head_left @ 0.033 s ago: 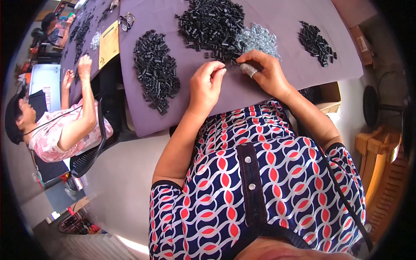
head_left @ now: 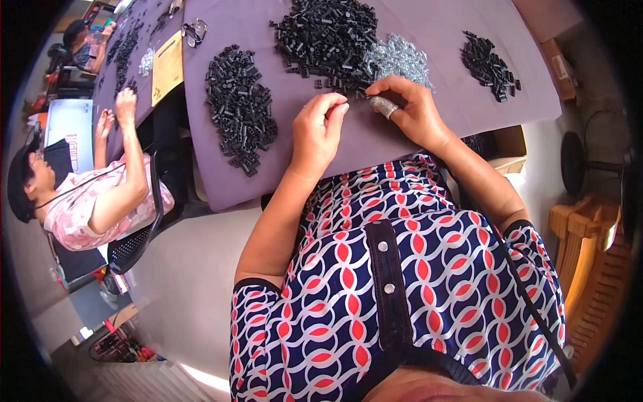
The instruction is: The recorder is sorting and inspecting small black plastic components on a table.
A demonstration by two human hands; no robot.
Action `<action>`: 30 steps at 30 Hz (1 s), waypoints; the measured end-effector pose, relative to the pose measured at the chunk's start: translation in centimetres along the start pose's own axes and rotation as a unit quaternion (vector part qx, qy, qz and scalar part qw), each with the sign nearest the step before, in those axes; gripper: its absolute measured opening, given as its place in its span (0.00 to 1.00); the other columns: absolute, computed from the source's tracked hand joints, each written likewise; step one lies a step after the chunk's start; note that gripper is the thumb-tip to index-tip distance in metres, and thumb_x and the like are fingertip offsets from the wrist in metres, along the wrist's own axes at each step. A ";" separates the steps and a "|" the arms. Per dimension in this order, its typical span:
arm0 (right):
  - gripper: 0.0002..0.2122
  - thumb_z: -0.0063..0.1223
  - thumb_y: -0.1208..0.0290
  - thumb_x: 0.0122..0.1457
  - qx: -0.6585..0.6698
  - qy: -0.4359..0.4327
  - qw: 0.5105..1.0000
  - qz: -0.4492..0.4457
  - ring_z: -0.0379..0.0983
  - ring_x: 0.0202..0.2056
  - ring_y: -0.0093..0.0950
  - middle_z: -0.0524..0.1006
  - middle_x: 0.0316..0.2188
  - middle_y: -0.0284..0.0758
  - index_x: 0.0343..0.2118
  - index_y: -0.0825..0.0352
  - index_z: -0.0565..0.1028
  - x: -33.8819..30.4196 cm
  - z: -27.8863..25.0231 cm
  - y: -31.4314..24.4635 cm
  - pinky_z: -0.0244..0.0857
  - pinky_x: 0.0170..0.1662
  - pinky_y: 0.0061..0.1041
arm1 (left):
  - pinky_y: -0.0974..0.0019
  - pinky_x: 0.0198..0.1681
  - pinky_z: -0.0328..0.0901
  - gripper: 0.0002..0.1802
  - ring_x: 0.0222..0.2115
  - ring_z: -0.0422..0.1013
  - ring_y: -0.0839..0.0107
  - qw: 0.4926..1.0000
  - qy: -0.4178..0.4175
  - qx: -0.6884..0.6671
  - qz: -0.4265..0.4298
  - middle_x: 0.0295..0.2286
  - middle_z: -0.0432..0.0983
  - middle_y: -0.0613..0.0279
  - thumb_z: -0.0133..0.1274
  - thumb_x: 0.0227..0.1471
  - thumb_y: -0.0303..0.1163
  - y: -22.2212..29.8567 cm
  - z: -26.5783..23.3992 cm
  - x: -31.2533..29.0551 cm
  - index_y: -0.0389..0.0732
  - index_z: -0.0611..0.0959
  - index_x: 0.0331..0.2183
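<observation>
My left hand (head_left: pixel 319 130) is pinched closed over the near edge of the purple-covered table (head_left: pixel 469 110). Whatever lies between its fingertips is too small to make out. To its right, my right hand (head_left: pixel 416 115) also has thumb and forefinger brought together. A tiny dark bit shows at those fingertips, its kind unclear. Shiny clear wrapping (head_left: pixel 384 107) surrounds one finger of the right hand. Just beyond both hands rises a big heap of small black plastic parts (head_left: pixel 327 40). Small clear pieces (head_left: pixel 400 59) lie piled against its right side.
Left of my hands spreads another pile of black parts (head_left: pixel 241 110); a smaller one (head_left: pixel 490 65) lies far right. A yellow envelope (head_left: pixel 168 69) and glasses (head_left: pixel 195 32) rest at the left. A co-worker (head_left: pixel 110 194) sits there, hands over the table. A wooden chair (head_left: pixel 579 248) stands right.
The co-worker's nearer hand has shifted slightly left and down. My own hands stay in nearly the same place.
</observation>
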State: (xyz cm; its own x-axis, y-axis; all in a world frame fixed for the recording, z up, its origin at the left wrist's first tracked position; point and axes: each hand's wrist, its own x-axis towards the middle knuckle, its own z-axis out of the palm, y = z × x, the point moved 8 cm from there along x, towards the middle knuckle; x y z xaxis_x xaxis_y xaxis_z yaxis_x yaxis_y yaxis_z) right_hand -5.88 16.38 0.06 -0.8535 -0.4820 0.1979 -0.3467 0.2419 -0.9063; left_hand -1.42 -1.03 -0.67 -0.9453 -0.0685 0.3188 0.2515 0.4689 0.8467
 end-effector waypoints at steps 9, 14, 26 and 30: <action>0.09 0.57 0.85 0.57 0.050 0.016 0.998 0.027 0.76 0.41 0.19 0.78 0.38 0.31 0.41 0.70 0.77 -0.4 -0.5 0.9 0.71 0.47 0.20 | 0.72 0.33 0.69 0.05 0.27 0.75 0.76 0.998 0.001 0.038 0.044 0.30 0.79 0.60 0.57 0.56 0.22 0.4 0.1 0.0 0.34 0.82 0.37; 0.12 0.57 0.87 0.51 -0.025 0.058 0.996 -0.061 0.78 0.36 0.26 0.78 0.35 0.34 0.39 0.69 0.78 -0.8 -1.4 -1.0 0.72 0.41 0.23 | 0.62 0.32 0.70 0.07 0.28 0.75 0.61 0.997 -0.013 0.068 0.042 0.28 0.77 0.58 0.60 0.51 0.25 0.9 0.5 0.1 0.38 0.81 0.35; 0.11 0.57 0.87 0.54 0.081 0.098 0.992 0.003 0.78 0.40 0.23 0.79 0.37 0.34 0.40 0.70 0.78 -1.9 -2.3 1.5 0.72 0.46 0.22 | 0.57 0.39 0.69 0.05 0.35 0.74 0.55 0.966 -0.073 0.202 0.142 0.32 0.77 0.57 0.58 0.52 0.26 3.5 2.2 3.2 0.39 0.83 0.34; 0.11 0.57 0.87 0.54 0.062 0.103 0.993 -0.010 0.78 0.40 0.23 0.79 0.37 0.34 0.40 0.71 0.78 -1.7 -2.3 1.5 0.72 0.45 0.22 | 0.56 0.38 0.70 0.05 0.36 0.73 0.56 0.955 -0.094 0.227 0.167 0.32 0.74 0.59 0.58 0.51 0.27 3.6 3.1 3.7 0.42 0.82 0.33</action>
State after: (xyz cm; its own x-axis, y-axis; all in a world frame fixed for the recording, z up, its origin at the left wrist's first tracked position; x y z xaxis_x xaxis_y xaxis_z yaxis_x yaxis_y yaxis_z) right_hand -5.87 19.50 -0.72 -0.9129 -0.2998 0.2769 -0.3248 0.1229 -0.9378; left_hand -4.61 3.14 2.28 -0.8595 0.2908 0.4203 0.4697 0.7736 0.4253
